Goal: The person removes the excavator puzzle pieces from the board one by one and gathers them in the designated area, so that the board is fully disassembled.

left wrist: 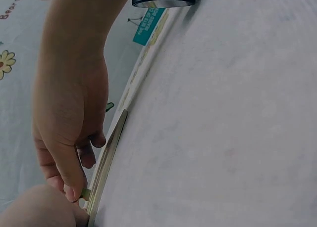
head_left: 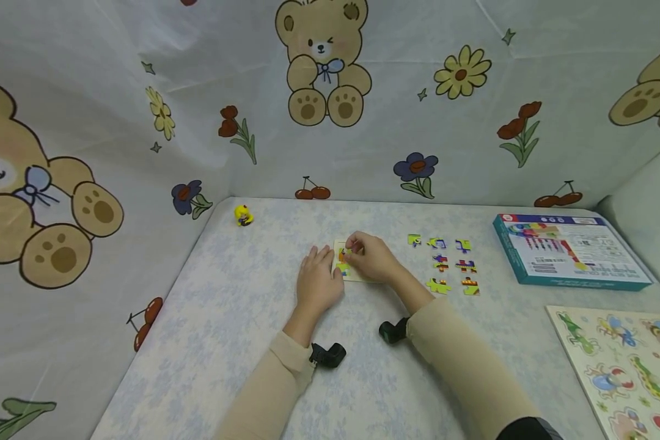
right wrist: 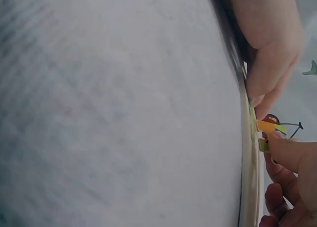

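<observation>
My left hand lies flat with its fingers fairly straight, resting at the left edge of a small pale puzzle board. Over the board's upper part, my right hand pinches a puzzle piece between thumb and fingers. That puzzle piece shows orange and yellow-green in the right wrist view, held tilted just above the board. A few coloured pieces sit in the board, partly covered by the hands. The left wrist view shows the board edge-on, with the right hand beyond it.
Several loose puzzle pieces lie spread to the right of the board. Farther right are a teal-edged box and a larger board with animal pictures. A small yellow toy stands at the back left, before a bear-print cloth.
</observation>
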Demonstrator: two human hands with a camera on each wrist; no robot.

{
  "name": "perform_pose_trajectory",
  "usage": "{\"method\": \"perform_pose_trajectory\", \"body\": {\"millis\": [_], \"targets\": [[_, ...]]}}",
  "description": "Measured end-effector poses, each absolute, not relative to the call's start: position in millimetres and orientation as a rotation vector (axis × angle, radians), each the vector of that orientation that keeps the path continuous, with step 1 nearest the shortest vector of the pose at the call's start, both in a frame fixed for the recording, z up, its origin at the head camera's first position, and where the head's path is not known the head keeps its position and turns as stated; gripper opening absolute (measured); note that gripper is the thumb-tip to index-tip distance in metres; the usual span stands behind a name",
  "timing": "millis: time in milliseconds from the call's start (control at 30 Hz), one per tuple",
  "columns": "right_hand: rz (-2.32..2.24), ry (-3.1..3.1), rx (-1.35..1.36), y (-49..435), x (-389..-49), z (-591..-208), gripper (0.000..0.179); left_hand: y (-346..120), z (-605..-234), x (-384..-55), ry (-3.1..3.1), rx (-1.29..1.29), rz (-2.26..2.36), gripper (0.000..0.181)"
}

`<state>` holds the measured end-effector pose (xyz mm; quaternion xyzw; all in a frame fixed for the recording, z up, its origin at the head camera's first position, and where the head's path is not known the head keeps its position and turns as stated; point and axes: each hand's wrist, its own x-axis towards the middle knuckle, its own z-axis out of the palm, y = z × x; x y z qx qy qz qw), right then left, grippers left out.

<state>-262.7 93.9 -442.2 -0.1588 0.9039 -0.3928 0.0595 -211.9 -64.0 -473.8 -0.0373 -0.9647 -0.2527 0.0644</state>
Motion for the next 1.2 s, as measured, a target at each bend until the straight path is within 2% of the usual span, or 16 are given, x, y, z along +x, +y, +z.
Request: {"method": "perform_pose_trajectory", "body": {"millis": [300,533,800,1200], "targets": [[-1.16,2.736,-0.38,115.6,-264.6,-427.8,0.016,-62.5,-473.9,-210.0,-2.904,-0.1,-0.79,0.051],[-1.082,2.715,-0.31,158.7,-257.7,-415.8,0.019,-62.3,-472.3,-209.3,-2.899,-0.098,-0.816,0.051],[-0.988,2.728,-0.183,204.5,-251.6,-418.9,0.02,-65.0,-473.8,-211.4,-2.916,-0.095,-0.798,0.051],[-0.873,2.774,-0.186,221.9,-247.0,-425.7,0.02,-68.6,-473.5,-212.1,-2.943,-0.158,-0.846,0.055]]}}
